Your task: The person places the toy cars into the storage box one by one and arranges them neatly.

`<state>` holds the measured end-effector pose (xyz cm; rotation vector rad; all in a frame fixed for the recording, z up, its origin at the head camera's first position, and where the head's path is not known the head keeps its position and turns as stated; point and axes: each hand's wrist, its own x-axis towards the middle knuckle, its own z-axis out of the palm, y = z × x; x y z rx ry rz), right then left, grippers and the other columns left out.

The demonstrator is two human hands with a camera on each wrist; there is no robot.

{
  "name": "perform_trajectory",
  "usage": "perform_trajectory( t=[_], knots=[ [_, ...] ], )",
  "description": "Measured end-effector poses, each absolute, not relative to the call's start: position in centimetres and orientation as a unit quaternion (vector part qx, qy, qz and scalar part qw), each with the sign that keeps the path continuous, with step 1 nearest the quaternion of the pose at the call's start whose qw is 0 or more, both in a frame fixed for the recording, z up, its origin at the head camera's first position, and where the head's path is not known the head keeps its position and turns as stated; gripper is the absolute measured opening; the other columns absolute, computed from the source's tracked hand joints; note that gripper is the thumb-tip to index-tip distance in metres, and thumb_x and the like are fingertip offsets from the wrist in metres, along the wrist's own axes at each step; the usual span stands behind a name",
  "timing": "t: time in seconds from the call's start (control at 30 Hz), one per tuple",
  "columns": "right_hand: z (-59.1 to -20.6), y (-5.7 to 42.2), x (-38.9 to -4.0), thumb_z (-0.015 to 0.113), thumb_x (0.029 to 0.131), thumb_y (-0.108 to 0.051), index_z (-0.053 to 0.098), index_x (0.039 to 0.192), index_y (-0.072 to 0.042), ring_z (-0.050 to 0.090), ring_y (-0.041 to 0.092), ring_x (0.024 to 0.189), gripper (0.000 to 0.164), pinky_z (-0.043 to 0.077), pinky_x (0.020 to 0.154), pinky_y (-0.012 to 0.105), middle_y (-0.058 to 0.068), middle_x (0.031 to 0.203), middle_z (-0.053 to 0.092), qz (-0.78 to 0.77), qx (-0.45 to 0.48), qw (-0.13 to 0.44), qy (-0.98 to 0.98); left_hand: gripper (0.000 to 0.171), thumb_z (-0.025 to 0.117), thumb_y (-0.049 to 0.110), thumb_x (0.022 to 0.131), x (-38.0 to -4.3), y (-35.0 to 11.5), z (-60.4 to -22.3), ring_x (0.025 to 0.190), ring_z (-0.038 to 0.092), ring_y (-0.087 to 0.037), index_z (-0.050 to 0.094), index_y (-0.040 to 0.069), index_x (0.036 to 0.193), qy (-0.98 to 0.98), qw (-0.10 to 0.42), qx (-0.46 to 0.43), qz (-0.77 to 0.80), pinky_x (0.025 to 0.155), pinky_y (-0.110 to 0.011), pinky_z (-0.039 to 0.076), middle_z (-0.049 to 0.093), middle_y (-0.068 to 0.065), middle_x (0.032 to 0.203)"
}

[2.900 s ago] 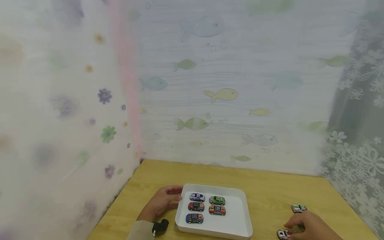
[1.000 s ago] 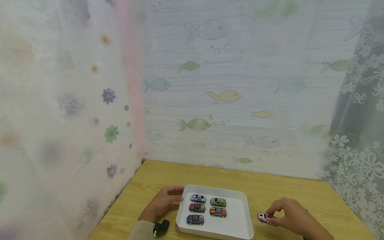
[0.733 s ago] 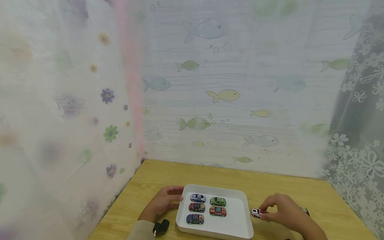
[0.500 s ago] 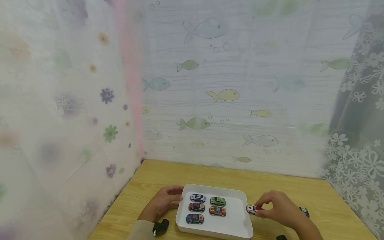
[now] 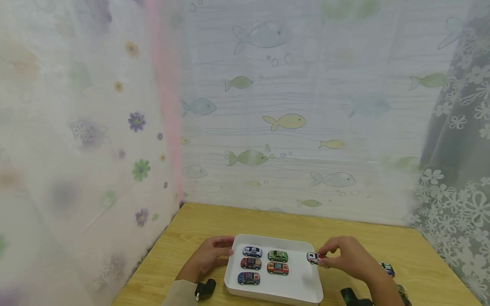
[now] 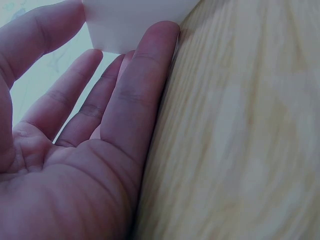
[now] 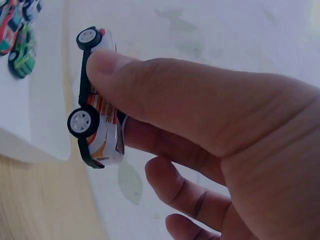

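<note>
My right hand [image 5: 350, 257] pinches a white toy car [image 5: 314, 257] with red and orange markings between thumb and fingers. That car is raised over the right rim of a white tray [image 5: 296, 284]; the right wrist view shows its wheels facing the tray side. Inside the tray, at left and middle, sit a white-and-blue car [image 5: 252, 251], a dark red car [image 5: 251, 263], a blue car [image 5: 249, 278], a green car [image 5: 277, 256] and a red-and-yellow car [image 5: 277, 268]. Against the tray's left wall, my left hand [image 5: 208, 258] rests with fairly straight fingers touching it.
Beyond my right forearm, another toy car [image 5: 387, 269] stands on the wooden table [image 5: 214, 216], and a further one [image 5: 402, 291] is partly hidden by the arm. Black wrist devices show near both wrists. Patterned curtains [image 5: 287, 165] hang behind and beside the table.
My right hand has picked up the white-and-red car from the table on the right and carried it left to above the tray's rim. My left hand and the tray stay put.
</note>
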<state>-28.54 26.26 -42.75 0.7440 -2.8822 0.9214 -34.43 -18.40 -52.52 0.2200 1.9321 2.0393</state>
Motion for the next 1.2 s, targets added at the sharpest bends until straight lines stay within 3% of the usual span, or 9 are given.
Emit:
perform_trajectory(
  t=[0.77, 1.07, 1.2],
  knots=[
    [-44.2, 21.3, -28.9, 0.085, 0.086, -0.036, 0.082, 0.098, -0.027, 0.062, 0.002, 0.085, 0.015, 0.053, 0.067, 0.024, -0.015, 0.096, 0.075, 0.31, 0.291, -0.017, -0.905, 0.05, 0.073, 0.009, 0.096, -34.4, -18.5, -52.3, 0.12, 0.066, -0.026, 0.058, 0.003, 0.144, 0.681, 0.165, 0.067, 0.71, 0.095, -0.044, 0.061, 0.061, -0.016, 0.143],
    [-45.1, 19.7, -28.9, 0.088, 0.082, -0.029, 0.083, 0.094, -0.025, 0.058, 0.004, 0.081, 0.013, 0.05, 0.067, 0.022, -0.016, 0.09, 0.073, 0.301, 0.284, -0.016, -0.91, 0.051, 0.072, 0.009, 0.096, -34.6, -18.5, -52.4, 0.12, 0.066, -0.026, 0.057, 0.003, 0.144, 0.683, 0.161, 0.07, 0.709, 0.095, -0.044, 0.061, 0.06, -0.017, 0.145],
    [-45.7, 19.0, -28.8, 0.089, 0.08, -0.024, 0.083, 0.091, -0.024, 0.056, 0.003, 0.074, 0.012, 0.049, 0.061, 0.022, -0.016, 0.085, 0.071, 0.306, 0.269, -0.025, -0.913, 0.051, 0.072, 0.008, 0.096, -34.4, -18.5, -52.4, 0.12, 0.066, -0.027, 0.057, 0.003, 0.145, 0.683, 0.162, 0.07, 0.708, 0.095, -0.044, 0.061, 0.06, -0.017, 0.145]
  ],
)
